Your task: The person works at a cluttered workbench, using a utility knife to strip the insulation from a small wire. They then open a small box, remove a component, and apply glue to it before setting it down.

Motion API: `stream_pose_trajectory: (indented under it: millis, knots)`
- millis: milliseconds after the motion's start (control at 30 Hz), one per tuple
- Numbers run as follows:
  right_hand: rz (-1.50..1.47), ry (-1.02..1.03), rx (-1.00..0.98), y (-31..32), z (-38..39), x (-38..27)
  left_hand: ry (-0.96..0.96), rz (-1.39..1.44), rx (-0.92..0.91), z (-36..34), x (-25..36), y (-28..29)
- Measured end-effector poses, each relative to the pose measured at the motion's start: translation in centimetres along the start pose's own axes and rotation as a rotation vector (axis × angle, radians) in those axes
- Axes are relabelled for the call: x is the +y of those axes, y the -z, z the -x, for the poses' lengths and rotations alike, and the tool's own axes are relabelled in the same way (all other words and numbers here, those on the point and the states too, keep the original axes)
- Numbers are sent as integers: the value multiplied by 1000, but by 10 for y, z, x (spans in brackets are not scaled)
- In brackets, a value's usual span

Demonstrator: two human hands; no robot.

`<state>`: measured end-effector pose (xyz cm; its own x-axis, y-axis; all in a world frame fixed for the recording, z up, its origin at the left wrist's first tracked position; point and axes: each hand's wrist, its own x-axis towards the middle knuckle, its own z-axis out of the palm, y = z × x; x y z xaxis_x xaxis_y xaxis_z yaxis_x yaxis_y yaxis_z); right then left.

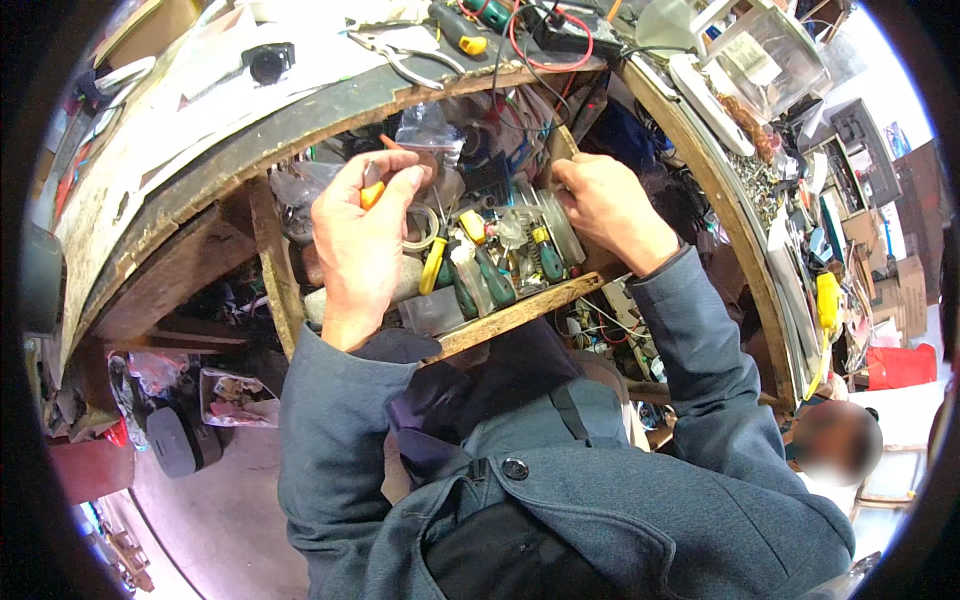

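A pulled-out wooden drawer (520, 312) under the workbench is packed with tools. My left hand (362, 240) hovers over its left half with the fingers pinched on a small orange-handled tool (371, 190). My right hand (600, 205) reaches into the drawer's far right corner, fingers down among the contents; whether it grips anything there is hidden. Between the hands lie green-and-yellow handled screwdrivers (545, 255), yellow-handled pliers (433, 265), a roll of clear tape (422, 226) and a clear plastic bag (428, 128).
The worn workbench top (200, 170) carries papers, pliers, a green-and-yellow screwdriver (462, 28) and red wire. A cluttered side bench (800, 230) runs along the right. Another person's blurred head (838, 442) is at lower right. Boxes and junk sit on the floor at left.
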<state>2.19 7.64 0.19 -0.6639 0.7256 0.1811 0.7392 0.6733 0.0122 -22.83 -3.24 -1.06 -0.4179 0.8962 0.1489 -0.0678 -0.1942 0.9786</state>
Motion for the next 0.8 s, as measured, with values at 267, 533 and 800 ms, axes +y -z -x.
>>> stream_pose_trajectory:
  millis: [267, 533, 800]
  knots:
    - [-318, 153, -240, -2, -10, -59, -30, 13, 16, 0, -1, -1]
    - [-288, 90, -369, -19, -7, -98, -76, 25, 0, 1, -4, 2]
    - [-194, 66, -341, -25, -7, -111, -102, 11, 12, 1, -3, 3]
